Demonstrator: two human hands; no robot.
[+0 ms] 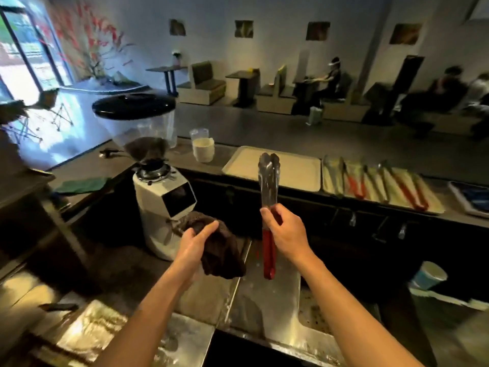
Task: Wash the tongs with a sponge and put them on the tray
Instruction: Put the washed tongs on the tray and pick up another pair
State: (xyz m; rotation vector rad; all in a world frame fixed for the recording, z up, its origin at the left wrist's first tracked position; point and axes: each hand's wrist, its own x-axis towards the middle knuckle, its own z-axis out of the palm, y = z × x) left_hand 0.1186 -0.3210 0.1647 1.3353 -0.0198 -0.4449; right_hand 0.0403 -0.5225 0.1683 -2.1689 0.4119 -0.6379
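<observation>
My right hand [284, 234] grips the tongs [268, 178] at their middle, upright above the sink [264, 311], red handles down. My left hand [194, 243] clutches a dark cloth [222, 252] just beside them. The tray [301, 165] sits on the counter beyond.

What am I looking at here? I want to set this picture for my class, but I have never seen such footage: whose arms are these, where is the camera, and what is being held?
There is no machine here. The arms belong to a person wearing a wide-angle camera on the head, so you look forward and down as they do. The left hand holds a dark, cloth-like sponge. The right hand grips tongs by their red handles, metal tips up. On the counter behind lie an empty tray, a second tray with more tongs, a grinder and a cup. People sit in the room beyond.
</observation>
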